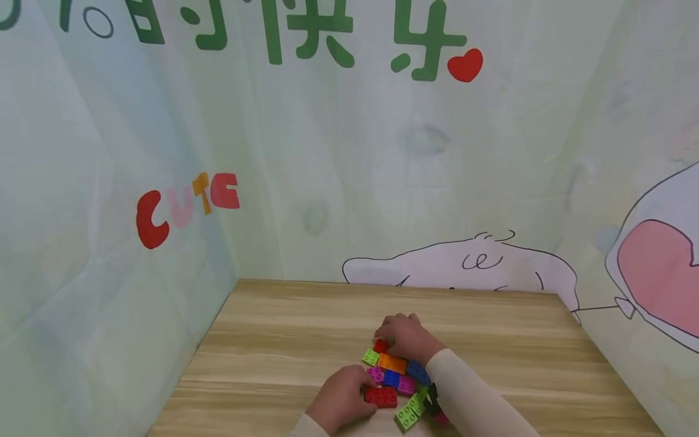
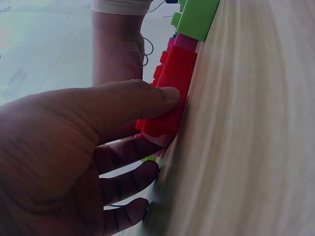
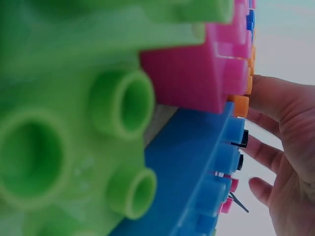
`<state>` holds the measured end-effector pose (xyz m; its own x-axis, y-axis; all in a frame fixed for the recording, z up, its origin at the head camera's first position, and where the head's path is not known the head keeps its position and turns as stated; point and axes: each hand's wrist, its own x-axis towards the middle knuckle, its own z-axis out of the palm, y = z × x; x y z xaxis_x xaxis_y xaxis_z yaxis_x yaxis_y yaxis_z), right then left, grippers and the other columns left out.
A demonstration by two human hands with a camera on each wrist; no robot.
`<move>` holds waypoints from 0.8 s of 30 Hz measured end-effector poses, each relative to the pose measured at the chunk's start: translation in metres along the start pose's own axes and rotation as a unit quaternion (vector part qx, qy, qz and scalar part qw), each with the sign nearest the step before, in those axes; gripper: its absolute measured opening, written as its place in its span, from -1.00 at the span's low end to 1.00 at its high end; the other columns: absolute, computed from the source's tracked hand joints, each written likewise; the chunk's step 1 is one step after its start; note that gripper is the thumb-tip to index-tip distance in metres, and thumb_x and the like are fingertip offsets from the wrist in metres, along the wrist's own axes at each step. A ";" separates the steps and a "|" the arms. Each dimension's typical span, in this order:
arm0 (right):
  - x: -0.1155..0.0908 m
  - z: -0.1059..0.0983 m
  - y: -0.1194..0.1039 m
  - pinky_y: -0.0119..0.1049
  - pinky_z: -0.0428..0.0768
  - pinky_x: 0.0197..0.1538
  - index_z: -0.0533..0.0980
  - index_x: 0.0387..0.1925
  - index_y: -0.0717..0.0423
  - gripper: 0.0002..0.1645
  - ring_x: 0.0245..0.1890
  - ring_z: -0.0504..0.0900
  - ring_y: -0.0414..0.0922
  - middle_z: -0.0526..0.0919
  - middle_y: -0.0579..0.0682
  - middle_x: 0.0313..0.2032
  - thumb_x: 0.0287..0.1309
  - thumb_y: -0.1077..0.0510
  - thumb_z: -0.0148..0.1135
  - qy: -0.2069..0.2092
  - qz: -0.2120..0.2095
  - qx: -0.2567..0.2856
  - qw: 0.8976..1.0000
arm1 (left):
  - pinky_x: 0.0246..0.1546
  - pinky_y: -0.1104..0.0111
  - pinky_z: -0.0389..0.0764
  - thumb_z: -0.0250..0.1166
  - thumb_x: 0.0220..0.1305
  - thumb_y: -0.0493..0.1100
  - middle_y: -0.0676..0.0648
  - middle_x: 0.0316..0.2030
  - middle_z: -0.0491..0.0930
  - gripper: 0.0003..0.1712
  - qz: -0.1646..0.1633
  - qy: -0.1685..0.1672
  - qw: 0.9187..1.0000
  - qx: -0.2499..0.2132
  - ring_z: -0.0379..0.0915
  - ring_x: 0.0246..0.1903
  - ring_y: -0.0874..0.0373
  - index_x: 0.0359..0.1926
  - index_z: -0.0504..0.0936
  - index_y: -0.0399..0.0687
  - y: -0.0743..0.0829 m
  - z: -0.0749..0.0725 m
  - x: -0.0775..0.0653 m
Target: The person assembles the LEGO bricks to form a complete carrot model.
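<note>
At the near left of a cluster of toy building bricks, my left hand (image 1: 341,397) pinches a long red brick (image 1: 381,397). The left wrist view shows the thumb along the side of that red brick (image 2: 170,93). At the far end, my right hand (image 1: 409,340) curls around a small red brick (image 1: 380,346); its fingertips are partly hidden in the right wrist view. Between the hands lie a lime brick (image 1: 371,357), an orange brick (image 1: 392,363), a blue brick (image 1: 391,379) and pink bricks, one of them a magenta brick (image 1: 406,385).
Lime-green bricks (image 1: 406,417) lie at the near side. A dark blue brick (image 1: 417,371) sits by the right sleeve (image 1: 475,394), which partly covers black and pink pieces. The wooden table (image 1: 284,328) meets a printed cloth backdrop (image 1: 338,182) behind and at the sides.
</note>
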<state>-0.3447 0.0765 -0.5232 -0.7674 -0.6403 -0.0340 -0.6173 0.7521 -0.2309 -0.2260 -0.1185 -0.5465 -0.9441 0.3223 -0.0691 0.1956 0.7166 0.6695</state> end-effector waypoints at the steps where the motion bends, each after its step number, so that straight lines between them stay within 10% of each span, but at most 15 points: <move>1: 0.000 0.001 0.001 0.16 0.41 0.21 0.75 0.00 -0.27 -0.64 0.03 0.54 -0.08 0.69 -0.22 -0.04 0.16 0.09 0.55 -0.002 -0.004 0.001 1.000 | -0.09 0.16 0.64 0.67 -0.06 -0.10 0.22 -0.34 0.59 -0.66 0.002 0.001 1.000 0.002 0.45 -0.34 0.27 -0.22 0.79 0.01 0.000 0.000 0.000; 14: -0.027 -0.014 0.002 -0.16 0.63 0.10 0.70 -0.03 -0.14 -0.66 -0.10 0.53 -0.19 0.62 -0.28 -0.14 0.19 -0.09 0.52 0.070 0.050 0.107 0.991 | -0.12 0.21 0.63 0.67 -0.06 -0.07 0.24 -0.34 0.58 -0.67 0.023 0.013 1.000 0.015 0.45 -0.33 0.31 -0.23 0.79 0.04 0.001 0.000 -0.002; 19: -0.082 -0.018 -0.020 0.02 0.61 0.19 0.70 0.00 -0.06 -0.61 0.05 0.62 -0.03 0.69 -0.13 -0.04 0.14 -0.02 0.56 0.103 0.030 0.119 0.987 | -0.22 0.27 0.60 0.63 -0.05 -0.01 0.24 -0.34 0.57 -0.68 0.054 0.034 0.998 0.028 0.43 -0.35 0.31 -0.23 0.79 0.09 -0.005 -0.001 -0.005; 24: -0.144 0.004 -0.029 -0.13 0.67 0.01 0.74 -0.04 -0.18 -0.63 -0.05 0.60 -0.10 0.66 -0.20 -0.08 0.12 -0.12 0.55 0.005 0.058 0.210 0.976 | -0.37 0.34 0.47 0.60 0.03 0.04 0.24 -0.39 0.50 -0.69 0.044 0.026 0.999 0.013 0.37 -0.42 0.28 -0.20 0.79 0.10 -0.005 -0.005 -0.010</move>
<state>-0.2158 0.1468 -0.5154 -0.8308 -0.5514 -0.0751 -0.4020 0.6881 -0.6041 -0.2185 -0.1289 -0.5451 -0.9352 0.3530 0.0280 0.2848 0.7028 0.6520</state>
